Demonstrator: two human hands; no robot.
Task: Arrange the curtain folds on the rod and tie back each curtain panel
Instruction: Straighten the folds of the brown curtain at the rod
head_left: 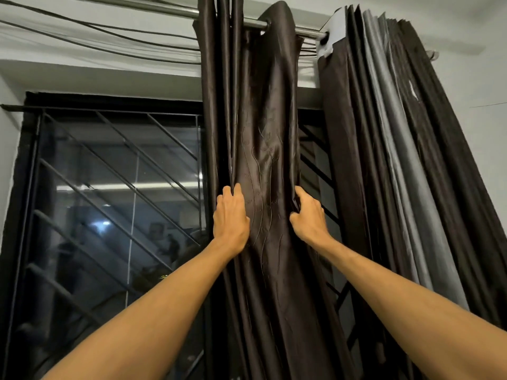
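Gripping the curtain [267, 138] at both edges of a fold, left hand [231, 218] and right hand [309, 215] curl fingers [237, 193] into fabric. Fingertips lie hidden.

The person shows two long bare arms. The left hand [231, 218] and right hand [308, 215] are bare too, with knuckles showing.

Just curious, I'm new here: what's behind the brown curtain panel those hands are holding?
A barred window: its diagonal grille shows left of the brown curtain panel and in the gap at its right. The stretch straight behind the fabric is covered.
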